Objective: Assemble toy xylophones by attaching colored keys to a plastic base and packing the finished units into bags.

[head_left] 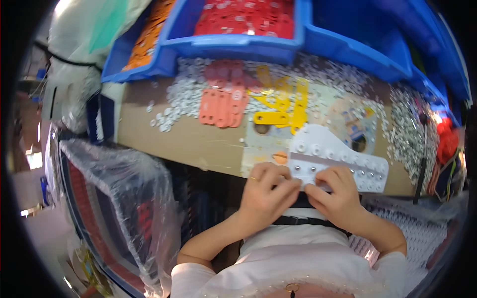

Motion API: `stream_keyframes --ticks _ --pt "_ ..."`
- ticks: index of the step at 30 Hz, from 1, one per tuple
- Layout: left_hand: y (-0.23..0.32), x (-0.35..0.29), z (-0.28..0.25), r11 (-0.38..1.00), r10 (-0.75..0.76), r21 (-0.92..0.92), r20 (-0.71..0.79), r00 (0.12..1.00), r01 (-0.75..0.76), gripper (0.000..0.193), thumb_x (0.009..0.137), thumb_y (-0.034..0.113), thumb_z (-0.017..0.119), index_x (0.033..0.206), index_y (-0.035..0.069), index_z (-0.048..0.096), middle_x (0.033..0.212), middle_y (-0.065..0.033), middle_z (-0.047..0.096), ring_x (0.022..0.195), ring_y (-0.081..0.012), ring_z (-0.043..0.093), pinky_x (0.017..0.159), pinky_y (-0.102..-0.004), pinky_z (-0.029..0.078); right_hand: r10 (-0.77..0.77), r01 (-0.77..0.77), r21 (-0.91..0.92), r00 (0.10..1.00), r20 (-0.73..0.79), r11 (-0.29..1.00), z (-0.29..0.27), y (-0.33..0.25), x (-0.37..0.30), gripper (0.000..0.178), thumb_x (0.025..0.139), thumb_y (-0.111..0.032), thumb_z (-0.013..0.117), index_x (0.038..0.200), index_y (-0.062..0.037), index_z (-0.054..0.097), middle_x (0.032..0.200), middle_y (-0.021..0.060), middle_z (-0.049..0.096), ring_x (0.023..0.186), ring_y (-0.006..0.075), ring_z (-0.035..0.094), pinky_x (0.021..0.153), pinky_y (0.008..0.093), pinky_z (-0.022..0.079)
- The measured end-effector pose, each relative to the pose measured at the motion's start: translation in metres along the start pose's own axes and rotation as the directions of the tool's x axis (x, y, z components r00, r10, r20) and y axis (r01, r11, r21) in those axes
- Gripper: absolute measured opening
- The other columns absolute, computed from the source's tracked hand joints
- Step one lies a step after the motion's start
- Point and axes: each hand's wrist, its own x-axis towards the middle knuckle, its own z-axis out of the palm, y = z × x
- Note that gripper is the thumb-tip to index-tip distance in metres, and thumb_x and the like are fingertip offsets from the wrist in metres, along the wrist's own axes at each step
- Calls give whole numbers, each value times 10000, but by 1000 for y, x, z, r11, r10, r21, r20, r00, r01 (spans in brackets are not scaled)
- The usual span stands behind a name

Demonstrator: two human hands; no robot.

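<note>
A white curved plate (pixel 328 144) lies at the table's near edge, with rows of white round knobs and small metal studs along a grey band. My left hand (pixel 268 191) is at its lower left edge, thumb and fingers pinched, a ring on one finger. Beside it my right hand (pixel 338 193) is pinched too, over the plate's near edge. The fingertips nearly meet, and whatever lies between them is too small to make out. Just beyond the plate are yellow flat strips with holes (pixel 283 102), and to their left salmon-coloured flat strips (pixel 221 107).
Blue bins line the back, one holding red pieces (pixel 243 17), another orange pieces (pixel 149 37). Small white rings (pixel 174 107) are scattered at left, and a heap of small metallic parts (pixel 410 136) lies at right. A plastic-wrapped box (pixel 124 193) stands to the left below the table.
</note>
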Motion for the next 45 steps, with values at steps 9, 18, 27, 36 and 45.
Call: stream_keyframes --ticks 9,18,27,36,45 --pt "-81 44 -82 875 -53 416 -427 903 248 130 775 15 665 904 27 673 958 -117 626 941 -315 511 829 -409 409 -227 237 -26 953 200 971 -25 17 13 303 611 -150 811 887 -135 685 1004 78 592 883 265 567 735 399 435" --pt "-126 67 -88 739 -82 556 -487 870 381 113 793 56 692 898 16 703 948 -79 641 945 -305 517 838 -403 429 -223 217 84 971 85 973 -23 -1 52 309 660 -98 808 942 -84 684 1009 93 605 857 266 588 722 380 465" --pt "12 29 -25 839 -254 -496 3 967 222 183 821 -73 659 996 -22 656 991 -132 656 895 -248 645 778 -316 517 208 -122 322 946 -247 939 -9 -19 32 318 753 59 743 1055 8 656 1010 147 639 854 262 653 736 315 534" --pt "32 10 3 690 -220 -643 252 942 333 201 783 -105 703 969 -30 681 979 -113 665 891 -187 645 799 -288 518 457 -350 605 889 -27 715 -31 -13 -32 194 741 79 737 915 10 688 899 129 705 860 217 677 734 288 538" --pt "29 31 18 991 125 -61 29 992 -123 268 733 -53 726 990 0 668 978 -122 650 832 -279 626 736 -342 517 493 -440 309 862 -116 843 -36 5 -28 142 774 53 696 897 -5 654 846 90 615 819 228 574 666 310 499"
